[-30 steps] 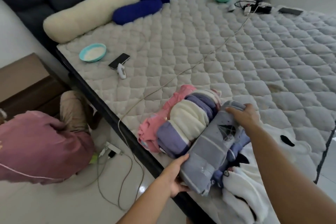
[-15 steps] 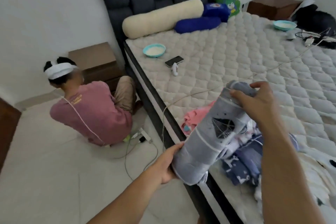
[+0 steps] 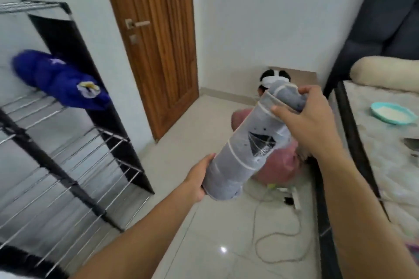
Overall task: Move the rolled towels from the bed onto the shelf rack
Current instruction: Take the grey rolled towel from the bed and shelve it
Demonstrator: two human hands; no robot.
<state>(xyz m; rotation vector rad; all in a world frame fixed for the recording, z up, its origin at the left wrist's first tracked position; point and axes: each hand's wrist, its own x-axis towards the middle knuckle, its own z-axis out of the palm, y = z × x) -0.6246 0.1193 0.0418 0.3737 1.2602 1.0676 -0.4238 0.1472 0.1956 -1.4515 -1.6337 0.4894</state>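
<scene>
2 hands, left hand [image 3: 196,180] and right hand [image 3: 311,120] (fingers clamped), on grey rolled towel [image 3: 244,149] beside shelf rack [image 3: 68,179].

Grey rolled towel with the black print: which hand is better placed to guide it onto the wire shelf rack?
Left, probably. The left hand cups the grey rolled towel's lower end, on the side nearest the wire shelf rack. The right hand has its grip on the far upper end, toward the bed.
</scene>
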